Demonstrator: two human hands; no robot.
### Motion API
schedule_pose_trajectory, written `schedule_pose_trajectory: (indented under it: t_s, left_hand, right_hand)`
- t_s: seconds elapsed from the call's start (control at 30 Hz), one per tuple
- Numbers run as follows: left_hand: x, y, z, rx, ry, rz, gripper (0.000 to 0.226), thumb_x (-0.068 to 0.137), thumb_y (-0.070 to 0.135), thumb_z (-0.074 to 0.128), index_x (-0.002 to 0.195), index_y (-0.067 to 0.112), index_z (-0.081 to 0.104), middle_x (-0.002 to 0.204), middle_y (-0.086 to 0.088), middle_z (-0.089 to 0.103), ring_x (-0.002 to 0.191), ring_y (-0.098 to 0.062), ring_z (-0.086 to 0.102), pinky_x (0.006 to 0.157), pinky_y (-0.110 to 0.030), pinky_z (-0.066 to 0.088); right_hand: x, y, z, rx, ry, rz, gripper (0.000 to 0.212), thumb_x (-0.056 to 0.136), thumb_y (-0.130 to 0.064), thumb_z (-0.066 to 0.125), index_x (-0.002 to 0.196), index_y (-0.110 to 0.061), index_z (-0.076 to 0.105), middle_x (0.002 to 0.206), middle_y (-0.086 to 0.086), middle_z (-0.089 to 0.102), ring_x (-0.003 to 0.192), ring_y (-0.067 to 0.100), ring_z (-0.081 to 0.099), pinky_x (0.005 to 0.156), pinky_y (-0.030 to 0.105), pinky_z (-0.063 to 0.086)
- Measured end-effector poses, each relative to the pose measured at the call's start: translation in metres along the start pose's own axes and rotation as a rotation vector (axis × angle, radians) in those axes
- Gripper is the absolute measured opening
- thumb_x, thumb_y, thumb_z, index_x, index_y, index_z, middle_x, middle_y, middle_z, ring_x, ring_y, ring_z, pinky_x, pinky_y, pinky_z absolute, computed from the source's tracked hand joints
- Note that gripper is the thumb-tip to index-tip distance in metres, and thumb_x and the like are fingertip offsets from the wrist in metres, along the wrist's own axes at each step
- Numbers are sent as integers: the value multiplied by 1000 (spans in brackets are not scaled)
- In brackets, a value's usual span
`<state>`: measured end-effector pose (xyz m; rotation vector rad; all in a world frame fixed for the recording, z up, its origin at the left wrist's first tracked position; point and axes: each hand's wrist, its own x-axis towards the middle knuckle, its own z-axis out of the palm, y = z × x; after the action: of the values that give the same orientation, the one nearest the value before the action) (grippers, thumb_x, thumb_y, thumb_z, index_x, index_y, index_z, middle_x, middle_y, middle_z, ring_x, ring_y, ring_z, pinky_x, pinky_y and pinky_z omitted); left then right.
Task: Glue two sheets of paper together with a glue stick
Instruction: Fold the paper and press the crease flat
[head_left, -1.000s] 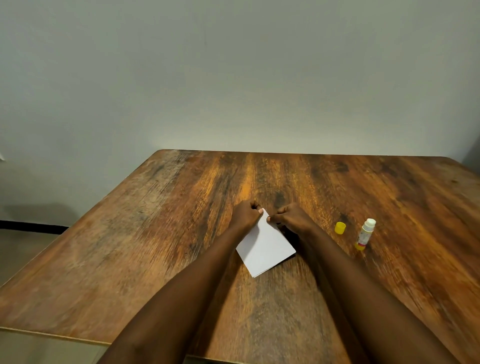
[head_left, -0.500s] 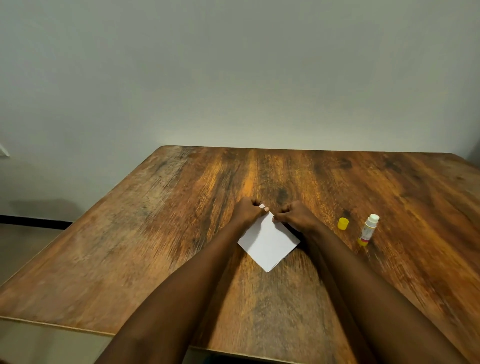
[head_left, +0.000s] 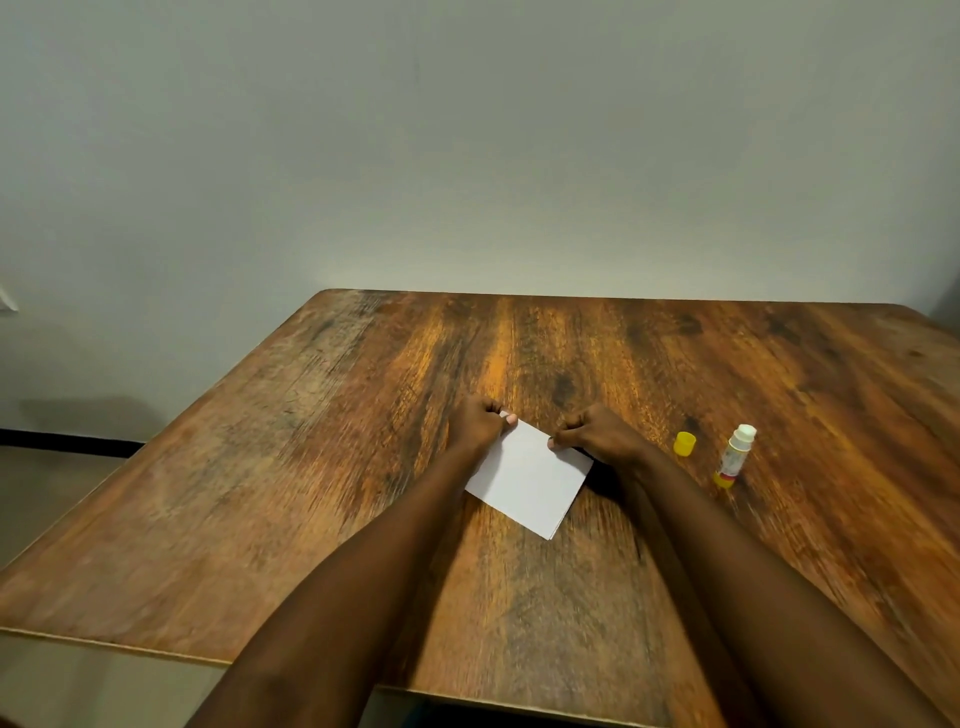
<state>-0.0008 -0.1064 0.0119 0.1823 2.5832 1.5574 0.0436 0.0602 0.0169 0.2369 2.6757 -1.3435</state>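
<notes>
Small white paper sheets (head_left: 527, 478) lie stacked on the wooden table (head_left: 311, 467), turned at an angle; thin layered edges show at the near corner. My left hand (head_left: 475, 423) curls over the far left corner with its fingertips pressing the paper. My right hand (head_left: 597, 434) curls over the far right edge, fingertips on the paper. An uncapped glue stick (head_left: 733, 457) with a white tip and yellow base stands to the right. Its yellow cap (head_left: 684, 444) rests on the table between the stick and my right hand.
The table's far edge meets a plain grey wall (head_left: 467, 156). The near table edge runs across the bottom left, with floor (head_left: 52, 499) beyond the left side.
My right hand has slid to the right along the paper's far edge, away from my left hand. The paper has turned slightly. The glue stick and cap have stayed put.
</notes>
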Motion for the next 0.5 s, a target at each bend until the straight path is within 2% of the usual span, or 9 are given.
schedule_pose_trajectory:
  t_s: [0.1, 0.2, 0.3, 0.4, 0.5]
  left_hand:
    - [2, -6, -4, 1, 23, -25, 16, 88, 13, 61, 92, -1, 69, 101, -18, 69, 80, -21, 58, 68, -30, 41]
    - [2, -8, -7, 15, 12, -30, 13, 88, 13, 61, 90, 2, 69, 101, -17, 69, 82, -22, 59, 71, -32, 43]
    - [0, -4, -7, 106, 3, 14, 15, 88, 7, 58, 98, 1, 68, 109, -16, 67, 96, -26, 60, 77, -33, 44]
    - [-2, 0, -4, 178, -31, 110, 28, 87, -7, 48, 109, 1, 64, 117, -14, 63, 110, -26, 56, 77, -27, 39]
    - [-4, 6, 2, 290, -112, 188, 32, 88, 2, 54, 117, 10, 63, 123, -9, 61, 113, -24, 54, 82, -27, 41]
  right_hand:
    - [0, 4, -1, 19, 39, 9, 18, 82, -13, 67, 83, 3, 73, 87, 17, 71, 61, 11, 57, 53, 21, 41]
    - [0, 5, 2, 43, 74, 15, 22, 81, -11, 68, 87, 9, 72, 91, 21, 71, 59, 11, 57, 43, 11, 40]
    - [0, 2, 3, 3, 76, 24, 21, 81, -11, 68, 86, 9, 72, 84, 17, 68, 58, 11, 54, 44, 15, 38]
    - [0, 0, 2, -7, 62, 16, 22, 81, -8, 66, 87, 13, 70, 79, 14, 63, 58, 11, 50, 49, 20, 35]
    - [0, -2, 1, 3, 60, 12, 23, 80, -5, 66, 88, 17, 68, 76, 13, 60, 58, 12, 49, 50, 22, 35]
